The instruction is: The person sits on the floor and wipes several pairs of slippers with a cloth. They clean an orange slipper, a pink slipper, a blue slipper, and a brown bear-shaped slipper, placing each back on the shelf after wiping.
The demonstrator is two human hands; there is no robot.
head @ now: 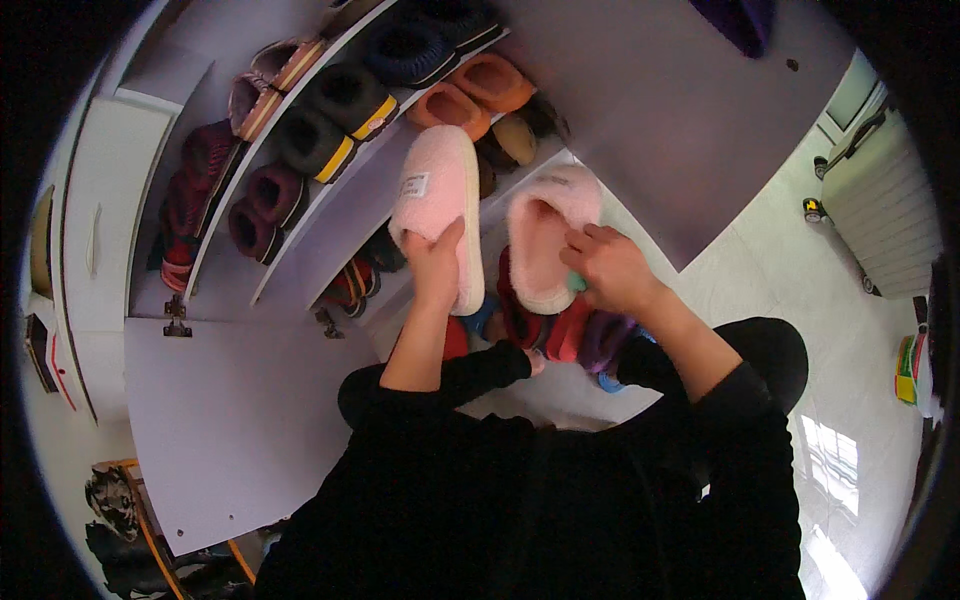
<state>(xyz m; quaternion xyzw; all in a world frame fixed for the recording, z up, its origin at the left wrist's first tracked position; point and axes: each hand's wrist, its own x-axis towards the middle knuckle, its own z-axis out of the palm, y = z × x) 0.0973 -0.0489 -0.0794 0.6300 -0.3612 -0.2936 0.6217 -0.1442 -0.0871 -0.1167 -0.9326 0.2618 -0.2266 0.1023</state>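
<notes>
My left hand [433, 266] grips a pink fluffy slipper [441, 172] by its opening, toe pointing up, its pale sole edge turned to the right. Beside it, a second pink slipper [541, 240] shows its inside. My right hand [611, 270] is closed at that slipper's right edge, with a small green thing [576, 282] at the fingers; whether the fingers hold the slipper or only the green thing, I cannot tell. Below lie red shoes [568, 328] and purple shoes [606, 341] on the floor, between my legs.
An open shoe cabinet holds orange slippers [450, 107], black slippers with yellow heels [319, 142] and maroon slippers [276, 195]. Its doors [247, 420] stand open at left and upper right [675, 135]. A grey suitcase [885, 202] is at the right.
</notes>
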